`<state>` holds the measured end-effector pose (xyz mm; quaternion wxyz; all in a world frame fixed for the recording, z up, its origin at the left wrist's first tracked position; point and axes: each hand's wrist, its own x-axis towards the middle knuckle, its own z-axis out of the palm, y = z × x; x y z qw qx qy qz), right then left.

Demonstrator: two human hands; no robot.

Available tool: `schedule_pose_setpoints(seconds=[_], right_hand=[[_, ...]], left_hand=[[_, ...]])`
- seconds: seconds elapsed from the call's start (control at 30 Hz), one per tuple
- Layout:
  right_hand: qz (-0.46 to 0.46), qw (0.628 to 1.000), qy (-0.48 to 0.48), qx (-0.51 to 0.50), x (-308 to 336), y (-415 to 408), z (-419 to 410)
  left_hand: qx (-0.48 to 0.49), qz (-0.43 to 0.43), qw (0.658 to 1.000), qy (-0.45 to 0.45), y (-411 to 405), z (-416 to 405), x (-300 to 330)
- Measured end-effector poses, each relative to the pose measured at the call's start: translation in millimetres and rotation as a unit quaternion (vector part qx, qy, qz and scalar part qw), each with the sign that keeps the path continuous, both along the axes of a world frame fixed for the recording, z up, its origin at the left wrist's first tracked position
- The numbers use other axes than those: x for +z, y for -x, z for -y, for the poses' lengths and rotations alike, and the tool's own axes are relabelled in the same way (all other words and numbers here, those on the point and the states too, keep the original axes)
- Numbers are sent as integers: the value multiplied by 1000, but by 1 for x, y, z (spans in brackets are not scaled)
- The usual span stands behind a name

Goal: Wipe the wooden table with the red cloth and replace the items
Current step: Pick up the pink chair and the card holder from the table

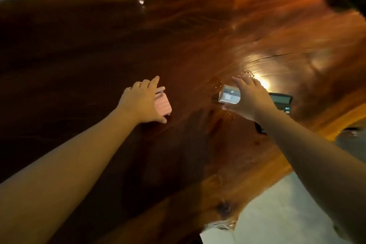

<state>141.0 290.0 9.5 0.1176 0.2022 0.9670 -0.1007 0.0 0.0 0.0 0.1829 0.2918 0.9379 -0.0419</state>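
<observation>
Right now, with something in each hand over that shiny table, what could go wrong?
The right hand grips the small clear box only by its end, tilted, so it might slip and fall on the wooden table. A dark calculator lies just under that wrist and could get knocked. The left hand covers most of the pink ribbed item, so setting it down neatly may be harder.

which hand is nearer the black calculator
Right. The right hand, holding a small clear box, sits directly over the calculator. The left hand, on a pink item, is well off to its left.
</observation>
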Motion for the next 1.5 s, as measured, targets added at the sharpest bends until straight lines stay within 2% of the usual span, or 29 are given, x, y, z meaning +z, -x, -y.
schedule_pose_setpoints(seconds=[0.13, 0.33, 0.77, 0.93, 1.1, 1.5], right_hand=[[36, 999, -22, 5, -28, 18, -15], [73, 996, -40, -3, -57, 35, -29], [22, 1000, -7, -3, -35, 42, -3], [-19, 999, 9, 38, -8, 58, 50], [-23, 993, 20, 111, 10, 84, 127], [-20, 969, 55, 241, 13, 131, 355]], left_hand=[[17, 5, 1000, -5, 5, 2, -26], [8, -12, 997, -72, 12, 1, -42], [40, 6, 991, -130, 20, 25, -20], [88, -9, 986, -140, 27, 81, 3], [146, -14, 980, -131, 25, 159, 20], [289, -22, 949, -123, -19, 377, 24]])
